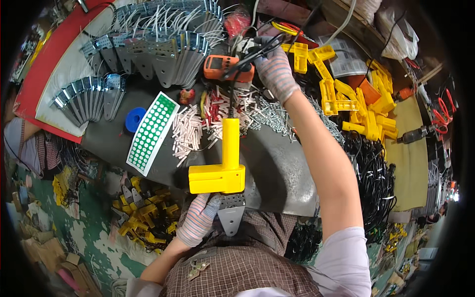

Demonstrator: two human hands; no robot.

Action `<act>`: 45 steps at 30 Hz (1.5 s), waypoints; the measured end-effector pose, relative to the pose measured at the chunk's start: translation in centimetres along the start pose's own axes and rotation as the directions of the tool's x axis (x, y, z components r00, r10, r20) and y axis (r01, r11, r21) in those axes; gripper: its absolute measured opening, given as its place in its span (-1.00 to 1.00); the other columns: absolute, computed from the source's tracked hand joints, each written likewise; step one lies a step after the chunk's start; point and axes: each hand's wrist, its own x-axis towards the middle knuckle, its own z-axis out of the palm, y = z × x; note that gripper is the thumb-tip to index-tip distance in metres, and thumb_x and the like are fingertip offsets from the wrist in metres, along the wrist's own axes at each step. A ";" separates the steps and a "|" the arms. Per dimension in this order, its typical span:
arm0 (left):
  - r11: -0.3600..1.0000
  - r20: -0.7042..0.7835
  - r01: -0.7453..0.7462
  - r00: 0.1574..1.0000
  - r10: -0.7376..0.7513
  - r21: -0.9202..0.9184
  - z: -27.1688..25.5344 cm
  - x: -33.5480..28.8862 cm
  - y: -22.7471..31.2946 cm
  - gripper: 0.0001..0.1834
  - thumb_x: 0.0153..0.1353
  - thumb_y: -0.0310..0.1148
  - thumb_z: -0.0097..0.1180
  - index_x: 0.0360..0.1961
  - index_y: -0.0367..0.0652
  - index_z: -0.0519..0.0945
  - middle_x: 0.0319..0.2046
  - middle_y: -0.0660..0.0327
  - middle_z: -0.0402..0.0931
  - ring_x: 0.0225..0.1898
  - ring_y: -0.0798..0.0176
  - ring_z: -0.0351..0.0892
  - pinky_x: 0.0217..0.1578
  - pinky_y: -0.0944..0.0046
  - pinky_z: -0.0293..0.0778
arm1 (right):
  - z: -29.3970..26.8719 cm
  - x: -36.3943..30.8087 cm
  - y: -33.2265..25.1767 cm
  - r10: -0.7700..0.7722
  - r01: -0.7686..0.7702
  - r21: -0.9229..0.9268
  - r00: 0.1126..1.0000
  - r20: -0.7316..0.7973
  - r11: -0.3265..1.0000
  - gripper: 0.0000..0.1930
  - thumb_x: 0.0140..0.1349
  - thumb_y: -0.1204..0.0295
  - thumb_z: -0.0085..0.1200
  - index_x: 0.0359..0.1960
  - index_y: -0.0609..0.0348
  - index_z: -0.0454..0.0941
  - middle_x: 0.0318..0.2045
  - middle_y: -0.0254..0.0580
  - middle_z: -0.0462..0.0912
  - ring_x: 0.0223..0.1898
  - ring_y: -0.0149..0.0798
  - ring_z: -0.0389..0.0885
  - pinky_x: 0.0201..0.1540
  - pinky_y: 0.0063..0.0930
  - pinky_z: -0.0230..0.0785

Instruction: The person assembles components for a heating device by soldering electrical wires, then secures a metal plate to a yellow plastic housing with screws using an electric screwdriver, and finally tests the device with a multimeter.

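My left hand (198, 220), in a striped glove, grips a yellow plastic tool (217, 178) from below, at the table's near edge. This tool has an upright round handle, a blocky head and a perforated, tapering grey metal plate (230, 217) pointing toward me. From the handle's top a black cable (232, 96) runs away toward the back. My right hand (278, 74), gloved alike, reaches to the back of the table. Its fingers are closed around black cable beside a white fitting (246, 46); the fingertips are partly hidden. An orange meter (227, 68) lies just left of it.
Metal plates with white wires (168, 59) stand in rows at the back left. White sleeves (187, 129), screws (274, 116), a green-dotted sticker sheet (153, 133) and a blue tape roll (134, 119) lie on the table. Yellow housings (366, 109) and black cables (368, 173) pile up rightward.
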 end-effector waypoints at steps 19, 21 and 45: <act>0.352 -0.325 0.143 0.780 0.535 0.925 -13.3 9.6 8.2 -0.57 0.21 -0.10 0.13 0.02 -0.11 0.56 -0.05 0.02 0.50 0.04 -0.07 0.43 0.06 0.01 0.33 | 0.4 2.2 -4.4 0.120 0.001 -0.328 0.929 0.350 0.945 -0.69 0.16 0.33 0.06 -0.05 0.09 0.49 -0.14 0.14 0.62 -0.11 0.22 0.58 -0.07 -0.06 0.46; 0.207 -0.330 0.260 0.806 0.492 0.943 -14.4 12.0 7.5 -0.40 0.16 0.11 0.12 0.10 -0.05 0.51 0.06 0.04 0.44 0.16 -0.07 0.34 0.14 -0.07 0.25 | 0.6 2.0 -5.1 0.140 0.024 -0.417 0.923 0.358 0.908 -0.67 0.14 0.33 0.08 -0.04 0.10 0.49 -0.12 0.14 0.62 -0.06 0.20 0.57 -0.01 -0.08 0.46; 0.906 -0.491 -0.345 0.850 0.190 -0.247 -5.4 1.9 10.3 -0.70 0.32 -0.43 0.11 0.06 -0.21 0.47 -0.10 0.23 0.56 -0.14 0.39 0.57 -0.08 0.33 0.53 | -3.5 -15.2 -19.0 -0.163 0.103 0.400 0.979 0.119 0.911 -0.65 0.09 0.41 0.29 -0.07 0.19 0.59 -0.17 -0.06 0.67 -0.16 -0.03 0.67 -0.07 -0.33 0.50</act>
